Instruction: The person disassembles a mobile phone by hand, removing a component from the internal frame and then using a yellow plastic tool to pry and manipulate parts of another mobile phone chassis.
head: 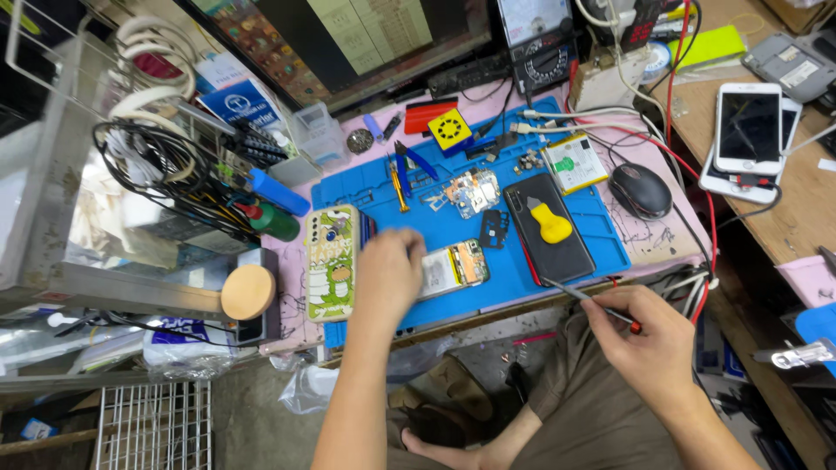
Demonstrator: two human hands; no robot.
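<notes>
Resting under the left hand [386, 271], opened phone [455, 268]; right hand [649, 335] grips screwdriver [592, 303].

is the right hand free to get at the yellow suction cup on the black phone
Probably not yet: the right hand holds a thin screwdriver. The path to the yellow suction cup on the black phone looks open, though.

We see our left hand [389, 274] and right hand [649, 344] bare, no sleeves behind the fingers [610, 306]; below them, our olive-brown shorts [592, 409] and bare foot [427, 446].
</notes>
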